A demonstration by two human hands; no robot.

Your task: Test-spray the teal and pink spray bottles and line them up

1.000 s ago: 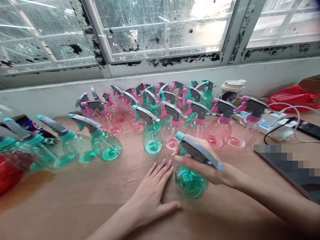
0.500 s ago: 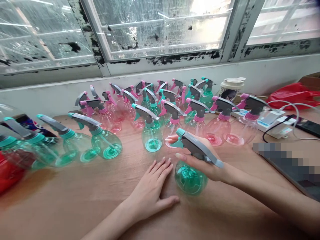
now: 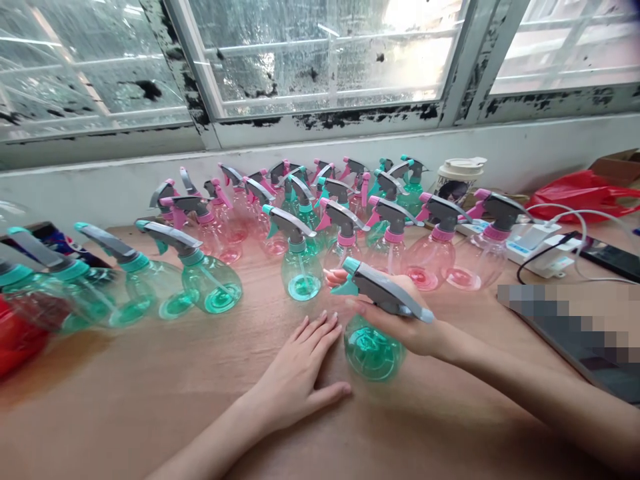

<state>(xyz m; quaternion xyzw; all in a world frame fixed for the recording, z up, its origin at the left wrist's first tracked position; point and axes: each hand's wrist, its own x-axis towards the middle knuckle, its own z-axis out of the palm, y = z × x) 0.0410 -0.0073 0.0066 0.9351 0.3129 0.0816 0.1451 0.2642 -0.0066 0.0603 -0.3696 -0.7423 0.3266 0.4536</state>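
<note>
My right hand (image 3: 400, 323) grips a green spray bottle (image 3: 373, 350) by its grey trigger head (image 3: 383, 293), with the bottle's base resting on the wooden table (image 3: 150, 400). My left hand (image 3: 300, 373) lies flat and open on the table just left of that bottle, fingers spread. Behind them stand several pink and green spray bottles, among them a green one (image 3: 300, 270) and a pink one (image 3: 345, 250) closest to my fingers.
A row of green bottles (image 3: 210, 280) runs off to the left. On the right lie a white power strip with cables (image 3: 543, 250), a dark tablet (image 3: 590, 340), a lidded cup (image 3: 457, 177) and a red bag (image 3: 585, 190). A window wall closes the table's far side.
My right hand has carried the green bottle slightly forward and left, toward the standing bottles. The left hand stays flat on the table in much the same place.
</note>
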